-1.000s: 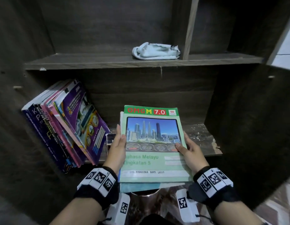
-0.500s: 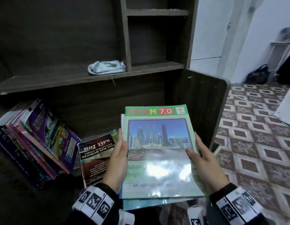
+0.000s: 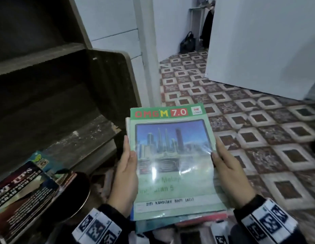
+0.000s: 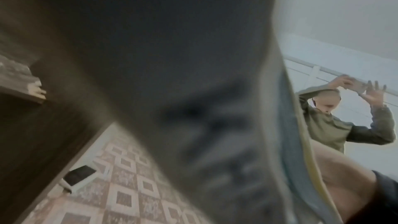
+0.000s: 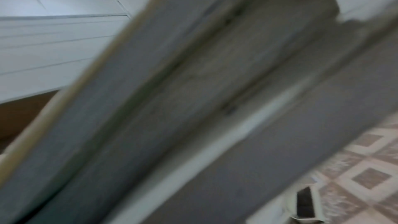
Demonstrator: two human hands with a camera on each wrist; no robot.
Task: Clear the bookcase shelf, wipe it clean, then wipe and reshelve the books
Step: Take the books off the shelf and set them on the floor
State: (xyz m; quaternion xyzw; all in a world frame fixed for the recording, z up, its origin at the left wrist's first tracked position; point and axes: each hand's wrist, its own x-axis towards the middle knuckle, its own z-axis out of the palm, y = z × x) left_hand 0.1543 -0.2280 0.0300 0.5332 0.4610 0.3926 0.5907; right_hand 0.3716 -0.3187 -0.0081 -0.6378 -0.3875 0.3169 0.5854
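Two hands are gripping a stack of books (image 3: 172, 155) by its long sides, green cover facing up, long axis running away from the person. Left of the left hand (image 3: 125, 171), the bookcase shelf (image 3: 82, 140) is lying bare and dusty; a black book (image 3: 23, 194) is leaning there. Beyond the right hand (image 3: 230, 173), patterned floor (image 3: 258, 120) is spreading.

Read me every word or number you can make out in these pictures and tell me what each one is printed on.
"OMGM 7.0": top band of the green book.
"SITI KHADIJAH BINTI LALLI": white name strip near that book's bottom edge.
Title lines on the green cover: hidden by glare, only "5" at the end is clear.
"HOT TIPS": dark book at lower left; its smaller lines are too blurred.
Wrist views: no text.
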